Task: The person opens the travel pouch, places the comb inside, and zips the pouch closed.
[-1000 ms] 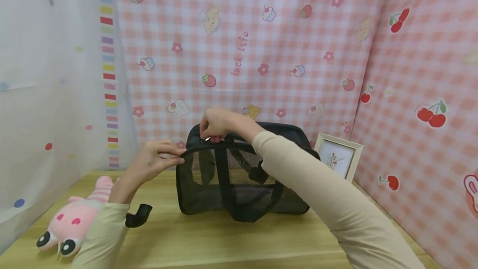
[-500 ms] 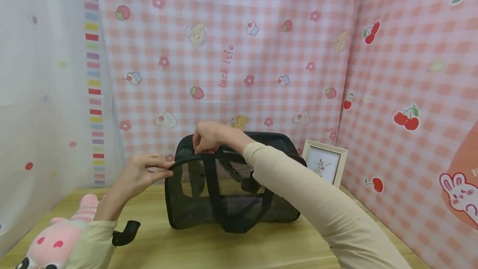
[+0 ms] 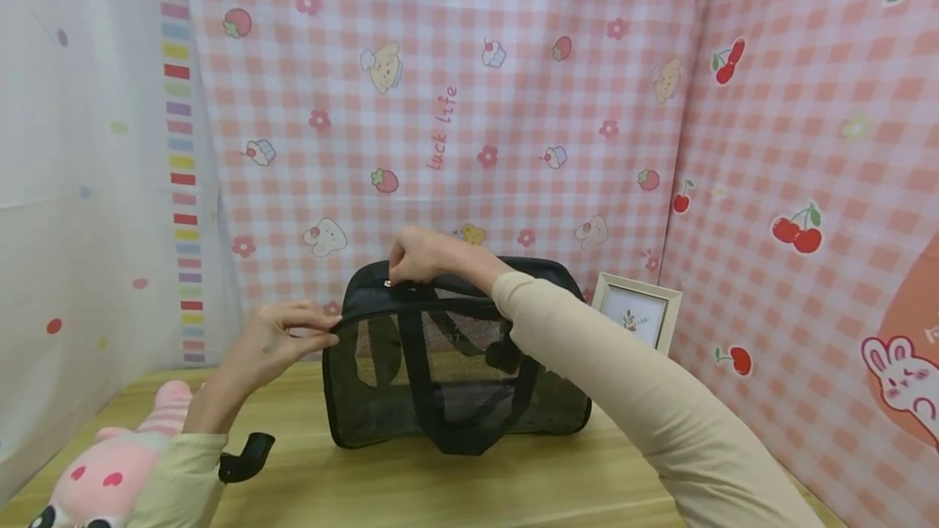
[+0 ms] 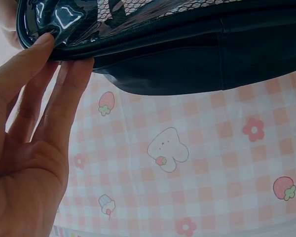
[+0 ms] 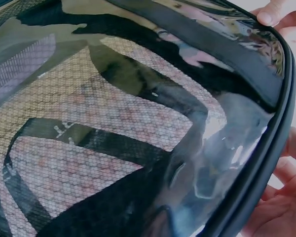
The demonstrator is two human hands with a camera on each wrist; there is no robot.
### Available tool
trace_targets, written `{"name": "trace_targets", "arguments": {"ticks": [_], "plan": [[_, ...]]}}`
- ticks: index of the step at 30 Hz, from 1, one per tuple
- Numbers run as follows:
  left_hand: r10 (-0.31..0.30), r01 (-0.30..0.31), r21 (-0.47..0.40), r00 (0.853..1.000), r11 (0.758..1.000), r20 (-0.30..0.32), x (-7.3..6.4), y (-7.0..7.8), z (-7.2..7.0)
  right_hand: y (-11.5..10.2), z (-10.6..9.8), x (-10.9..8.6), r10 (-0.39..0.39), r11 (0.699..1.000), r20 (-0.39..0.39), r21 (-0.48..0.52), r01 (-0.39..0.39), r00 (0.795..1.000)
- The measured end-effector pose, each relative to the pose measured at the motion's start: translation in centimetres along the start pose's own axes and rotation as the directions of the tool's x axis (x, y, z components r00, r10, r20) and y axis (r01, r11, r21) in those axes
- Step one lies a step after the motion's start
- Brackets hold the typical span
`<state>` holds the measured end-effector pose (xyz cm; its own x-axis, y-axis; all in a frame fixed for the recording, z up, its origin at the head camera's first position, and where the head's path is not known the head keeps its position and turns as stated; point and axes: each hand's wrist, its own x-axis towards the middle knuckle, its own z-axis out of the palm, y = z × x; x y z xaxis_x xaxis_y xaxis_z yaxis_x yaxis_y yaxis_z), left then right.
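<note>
A black bag (image 3: 381, 418) with see-through front, mesh panels and a hanging strap handle (image 3: 462, 440) stands upright on the wooden table. My left hand (image 3: 275, 345) pinches its upper left corner between thumb and fingers; the left wrist view shows the thumb (image 4: 39, 52) on the clear side and fingertips under the dark piping. Over the bag's top left part, the right hand (image 3: 421, 255) has curled fingers gripping at a small silver zipper pull (image 3: 388, 283), mostly hidden by them. In the right wrist view, the right hand's fingers (image 5: 288, 170) show behind the bag's rim.
At the left lies a pink plush toy (image 3: 110, 463), partly behind the left sleeve. A black curved pipe-like piece (image 3: 249, 456) is beside that sleeve. Behind the right arm stands a cream picture frame (image 3: 663, 320). Pink checked cloth (image 3: 469, 104) hangs close behind the bag.
The head view has tilted up and shifted right. My right hand has moved slightly right along the bag's top, uncovering the silver pull again. The left hand keeps its pinch on the corner.
</note>
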<state>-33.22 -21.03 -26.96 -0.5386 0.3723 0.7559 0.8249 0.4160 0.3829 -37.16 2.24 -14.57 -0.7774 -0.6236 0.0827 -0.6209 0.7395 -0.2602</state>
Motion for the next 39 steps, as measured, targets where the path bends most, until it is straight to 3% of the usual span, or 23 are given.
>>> {"name": "trace_targets", "arguments": {"ticks": [10,30,39], "plan": [[0.007,-0.007,-0.001,1.0,1.0,-0.002,-0.1,-0.1,0.5,2.3,0.5,-0.7,0.007,0.993,-0.05,0.119,-0.001,0.999],[0.026,-0.025,0.025,1.0,0.999,-0.013,-0.5,-0.5,0.0,1.9,0.3,-0.7,-0.005,0.989,-0.021,0.149,0.008,1.0],[0.025,-0.025,0.068,1.0,0.997,-0.001,0.0,-0.2,-0.1,2.6,0.2,-1.1,-0.01,0.977,-0.036,0.211,0.017,0.999]]}}
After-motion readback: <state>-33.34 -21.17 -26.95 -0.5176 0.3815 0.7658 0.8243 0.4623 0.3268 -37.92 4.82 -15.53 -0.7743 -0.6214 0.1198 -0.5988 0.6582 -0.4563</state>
